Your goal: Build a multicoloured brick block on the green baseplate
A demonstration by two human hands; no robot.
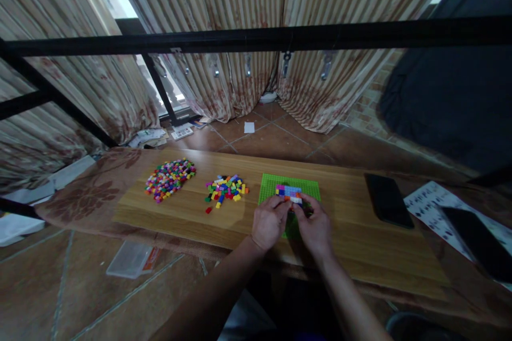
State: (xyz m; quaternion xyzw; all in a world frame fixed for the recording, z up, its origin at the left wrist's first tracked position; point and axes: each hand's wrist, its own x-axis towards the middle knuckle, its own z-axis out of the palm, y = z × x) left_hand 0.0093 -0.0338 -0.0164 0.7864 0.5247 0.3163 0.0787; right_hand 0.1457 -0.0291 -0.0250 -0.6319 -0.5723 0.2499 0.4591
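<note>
A green studded baseplate [312,185] lies on the wooden board. On it stands a small build of toy building bricks [290,191] in purple, blue, orange and white. At its near left edge is my left hand [269,224], fingers curled and closed; whatever is between the fingertips is hidden. My right hand [316,226] pinches the near right part of the build with thumb and forefinger. The two hands almost meet and cover the front of the baseplate.
Left of the baseplate lie a small pile of loose bricks [229,190] and a larger pile [170,178]. A black phone [388,200] rests on the board's right side, near a printed sheet [428,205] and another dark device [480,240]. A black rail [248,40] crosses beyond.
</note>
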